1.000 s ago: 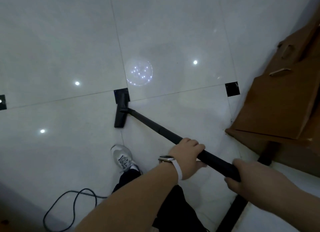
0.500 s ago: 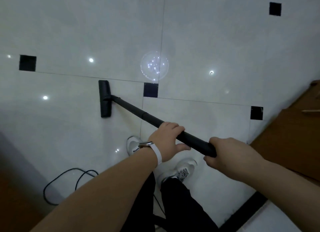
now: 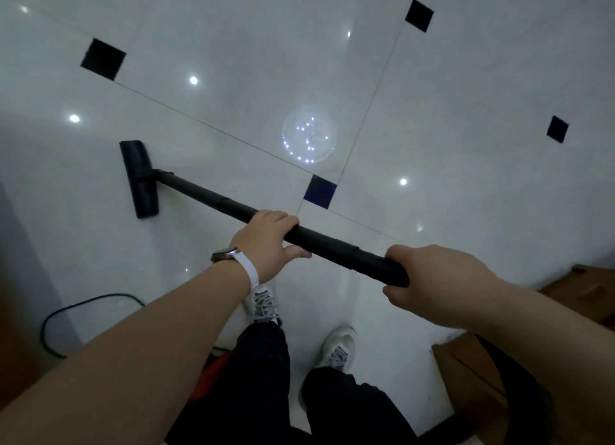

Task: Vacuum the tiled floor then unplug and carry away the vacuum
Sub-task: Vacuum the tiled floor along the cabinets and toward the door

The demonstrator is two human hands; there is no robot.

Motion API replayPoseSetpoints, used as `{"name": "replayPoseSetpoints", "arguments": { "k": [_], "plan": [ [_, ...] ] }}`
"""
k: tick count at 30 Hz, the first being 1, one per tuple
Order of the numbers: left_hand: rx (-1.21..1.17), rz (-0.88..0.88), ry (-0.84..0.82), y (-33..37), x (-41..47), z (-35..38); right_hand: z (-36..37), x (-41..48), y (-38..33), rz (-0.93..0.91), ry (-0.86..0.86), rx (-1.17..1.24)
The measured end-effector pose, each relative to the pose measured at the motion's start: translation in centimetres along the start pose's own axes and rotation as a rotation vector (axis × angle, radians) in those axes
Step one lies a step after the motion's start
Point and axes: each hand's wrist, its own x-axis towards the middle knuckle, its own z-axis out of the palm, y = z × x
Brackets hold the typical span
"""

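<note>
Relative to the earlier views, the floor head (image 3: 139,178) has swept leftward, leaving the dark inset square (image 3: 320,191) well to its right, and the wooden furniture (image 3: 585,291) has slid to the right edge of the view.

The head lies flat on the tiled floor (image 3: 233,45), with the black wand (image 3: 199,191) running diagonally back from it toward the person. The left hand (image 3: 266,241), with a watch (image 3: 228,254) on its wrist, is wrapped over the wand's middle section. The right hand (image 3: 429,278) is clenched round the wand's upper end. The vacuum's body is not clearly in view. A red shape behind the legs may be part of it, but we cannot tell.

We judge the vacuuming stroke to be in progress, with unplugging and carrying not yet begun.

The chief hazard is the power cord (image 3: 66,314), which loops on the floor at lower left, near the left shoe (image 3: 264,303):
- A step back or sideways could snag it and trip the person, or jerk the plug out early.
- A further leftward pass could run the head over the loop.
- A brown box (image 3: 466,371) close behind the right leg narrows the room for retreat.
</note>
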Motion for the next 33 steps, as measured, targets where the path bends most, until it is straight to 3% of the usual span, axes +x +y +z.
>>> {"name": "replayPoseSetpoints", "arguments": {
  "k": [8, 19, 24, 29, 33],
  "plan": [
    [-0.088, -0.109, 0.175, -3.2, 0.2, -2.8, -6.4, 4.0, -2.7, -0.018, 0.019, 0.032],
    [-0.21, -0.335, 0.282, -5.3, 0.7, -2.8, -10.5, 10.2, -4.4, -0.211, -0.025, -0.074],
    [-0.449, -0.595, 0.331, -2.6, -0.1, -1.6, -10.6, 11.3, -5.1, -0.332, -0.128, -0.15],
    [-0.809, -0.901, 0.646, 1.5, -0.1, -0.8, -10.9, 12.4, -5.6, -0.379, -0.373, -0.057],
    [-1.094, -1.159, 0.807, 3.0, 0.8, -0.2, -9.6, 13.9, -7.9, -0.362, -0.537, 0.059]
  ]
}}
